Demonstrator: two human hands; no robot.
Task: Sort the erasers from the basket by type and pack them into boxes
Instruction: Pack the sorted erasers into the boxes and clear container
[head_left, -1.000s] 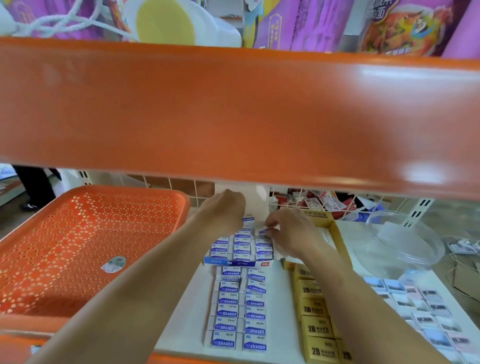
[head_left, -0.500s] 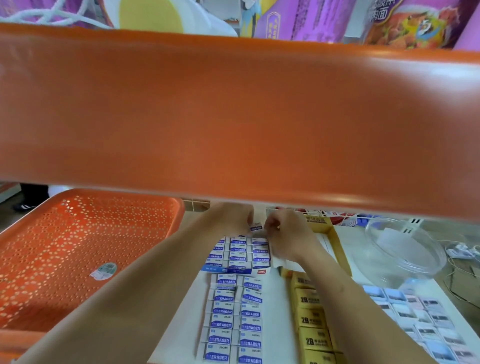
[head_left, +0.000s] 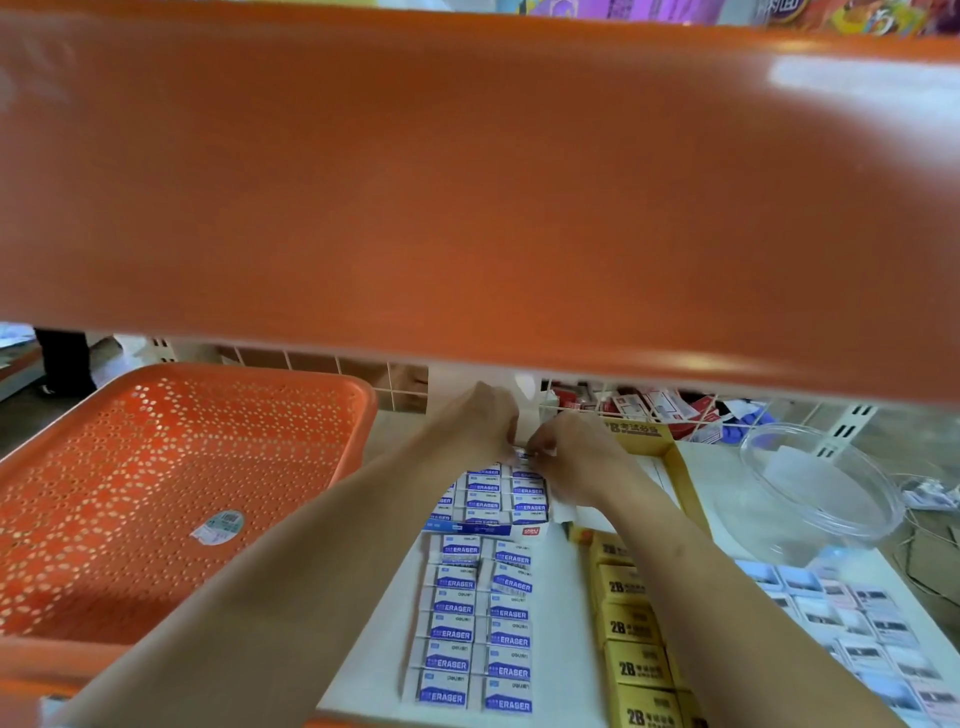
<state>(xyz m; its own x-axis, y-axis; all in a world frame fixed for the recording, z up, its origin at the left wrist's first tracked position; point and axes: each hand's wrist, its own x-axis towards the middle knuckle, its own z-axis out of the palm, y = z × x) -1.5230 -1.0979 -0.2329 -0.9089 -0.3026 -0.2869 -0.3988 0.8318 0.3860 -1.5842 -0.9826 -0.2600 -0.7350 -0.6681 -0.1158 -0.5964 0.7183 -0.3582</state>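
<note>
One eraser (head_left: 521, 457) is pinched between left hand (head_left: 475, 423) and right hand (head_left: 576, 460); seating it in the box (head_left: 480, 529) below the grip is judged next.

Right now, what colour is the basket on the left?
The basket is orange, perforated all over with small holes. The head view shows it.

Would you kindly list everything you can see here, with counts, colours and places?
shelf edge: one, orange, across the top.
basket: one, orange, left, holding only a sticker.
boxed erasers: several rows, blue-white, in open box under hands.
loose erasers: about twelve, blue-white, two columns nearer.
2B erasers: at least five, yellow, column right of them.
picture erasers: many, pastel, far right.
clear dish: one, transparent, right rear.
left hand: one, over box's far end, grip hidden.
right hand: one, beside it, pinching single eraser.
</note>
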